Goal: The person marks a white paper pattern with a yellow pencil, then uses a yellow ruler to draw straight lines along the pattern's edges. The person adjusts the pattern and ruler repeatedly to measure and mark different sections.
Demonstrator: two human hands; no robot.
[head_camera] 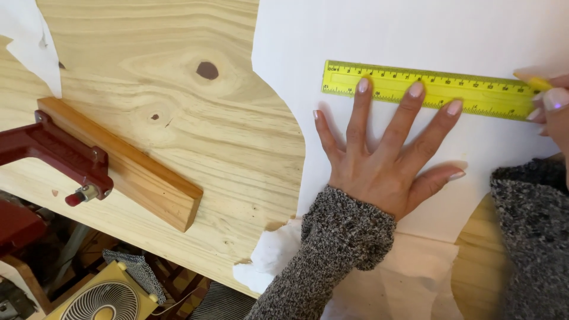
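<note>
Left hand (385, 163) spreads flat, pinning the yellow ruler (430, 89) on white paper (415, 35); right hand (554, 104) pinches a yellow pencil (533, 82), seemingly mid-marking, so steady pressure matters next.

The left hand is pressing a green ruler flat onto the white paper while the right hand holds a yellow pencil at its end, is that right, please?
Not quite: the ruler is yellow, not green, as the head view shows. The left hand does press it onto the white paper, and the right hand holds a yellow pencil at its end.
</note>
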